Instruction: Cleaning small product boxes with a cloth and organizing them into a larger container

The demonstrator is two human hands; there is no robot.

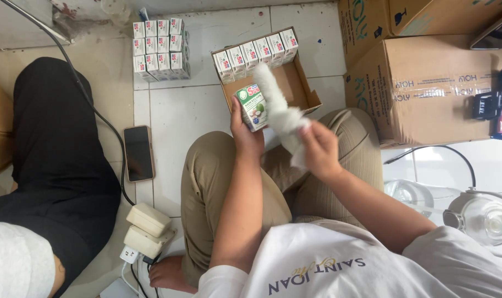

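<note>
My left hand (245, 135) grips a small green-and-white carton (252, 106) and holds it upright above my lap. My right hand (320, 149) is closed on a white fluffy cloth (278, 107), whose free end lies against the carton's right side. Just beyond both hands sits an open shallow cardboard tray (295, 83) on the tiled floor, with a row of several like cartons (256, 54) standing along its far wall. I sit cross-legged in tan trousers.
A block of several stacked cartons (160, 48) stands at the back left. A phone (139, 153) lies on the tiles beside a black cable and white plug adapters (146, 229). Another person in black trousers (57, 149) sits at left. Large cardboard boxes (422, 83) stand at right.
</note>
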